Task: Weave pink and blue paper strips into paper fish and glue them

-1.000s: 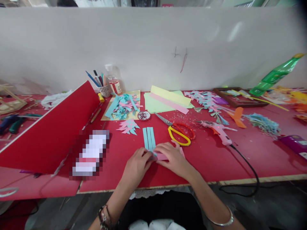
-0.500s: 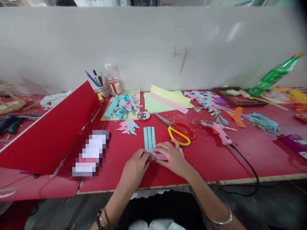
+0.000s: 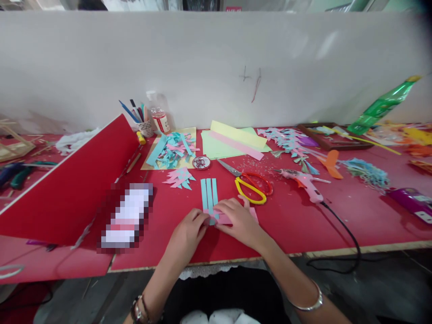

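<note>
Left hand (image 3: 189,227) shifts slightly left, uncovering more of the blue strips (image 3: 209,193)

Since the earlier frame, the left fingertips have slid a little off the crossing, so the lower ends of the blue paper strips show more plainly; the right hand (image 3: 241,222) keeps its place. The three strips lie side by side on the red table (image 3: 162,243), close to its front edge and between the hands, their upper ends pointing away from the person. A pink strip (image 3: 224,218) crosses their lower part, running right beneath the right hand.

The left thumb and forefinger are together at the left side of the crossing; whether they pinch the paper, I cannot tell. The right hand lies over the pink strip, its thumb apart from the forefinger and its little finger raised.

Just beyond the right hand lie open scissors (image 3: 241,174) with one red and one yellow handle. Beyond the blue strips, to the left, are a spiky pink-and-blue paper piece (image 3: 180,177), a small round dish (image 3: 201,163) and a heap of cut scraps (image 3: 173,150). Right of the scissors rests a pink glue gun (image 3: 305,181), its black cord hanging over the table's edge. A pixelated phone (image 3: 130,211) lies to the left beside a slanting red board (image 3: 91,180). Farther back are pale green sheets (image 3: 216,150), a pen cup (image 3: 146,129), and a tilted green bottle (image 3: 383,108) at the right.
</note>
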`<state>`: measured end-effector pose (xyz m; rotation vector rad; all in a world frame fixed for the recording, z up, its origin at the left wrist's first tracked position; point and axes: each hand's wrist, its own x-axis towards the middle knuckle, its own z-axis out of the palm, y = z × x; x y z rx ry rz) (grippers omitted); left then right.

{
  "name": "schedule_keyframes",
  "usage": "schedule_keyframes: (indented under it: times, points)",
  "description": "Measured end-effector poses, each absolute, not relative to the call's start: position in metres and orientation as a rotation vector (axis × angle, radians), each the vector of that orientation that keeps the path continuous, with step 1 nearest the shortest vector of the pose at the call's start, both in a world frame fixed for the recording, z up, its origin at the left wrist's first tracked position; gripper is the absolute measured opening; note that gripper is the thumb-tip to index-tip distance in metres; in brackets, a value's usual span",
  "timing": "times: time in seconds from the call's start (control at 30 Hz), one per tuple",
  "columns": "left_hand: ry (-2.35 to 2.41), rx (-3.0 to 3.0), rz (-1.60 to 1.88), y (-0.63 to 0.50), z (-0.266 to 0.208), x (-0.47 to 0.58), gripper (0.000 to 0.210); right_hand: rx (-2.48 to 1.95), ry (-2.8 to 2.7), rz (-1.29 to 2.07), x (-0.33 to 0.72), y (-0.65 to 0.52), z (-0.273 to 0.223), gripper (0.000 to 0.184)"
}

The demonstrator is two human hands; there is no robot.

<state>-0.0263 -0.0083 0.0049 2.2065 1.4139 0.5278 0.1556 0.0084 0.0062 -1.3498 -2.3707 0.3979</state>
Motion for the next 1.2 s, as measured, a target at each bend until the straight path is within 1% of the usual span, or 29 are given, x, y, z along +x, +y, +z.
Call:
schedule_keyframes:
  times: [0.27, 0.47, 0.63, 0.77, 0.87, 0.97, 1.07, 1.2]
  points:
    - [1.439, 2.246, 0.493, -0.01, 0.007, -0.024, 0.026, -1.364, -2.382, 0.361, 0.153, 0.008, 0.004, 0.026]
    - [1.539, 2.32, 0.521, -0.011, 0.006, -0.032, 0.024, -1.332, -2.387, 0.416, 0.162, 0.008, 0.007, 0.035]
    - [1.501, 2.459, 0.559, -0.014, 0.007, -0.037, 0.025, -1.433, -2.32, 0.297, 0.177, 0.001, 0.006, 0.038]
    - [1.364, 2.466, 0.551, -0.015, 0.01, -0.028, 0.026, -1.561, -2.155, 0.151, 0.197, -0.001, 0.002, 0.03]
    - [1.292, 2.461, 0.453, -0.01, 0.014, -0.016, 0.026, -1.637, -2.019, 0.059, 0.21, 0.005, 0.002, 0.024]
    - [1.297, 2.47, 0.29, -0.001, 0.016, -0.002, 0.023, -1.654, -1.965, -0.009, 0.218, 0.013, 0.006, 0.023]
    - [1.391, 2.518, 0.146, 0.003, 0.019, 0.01, 0.022, -1.69, -1.908, -0.047, 0.222, 0.016, 0.009, 0.021]
    - [1.54, 2.577, 0.038, 0.002, 0.024, 0.022, 0.027, -1.763, -1.816, -0.027, 0.23, 0.011, 0.005, 0.02]
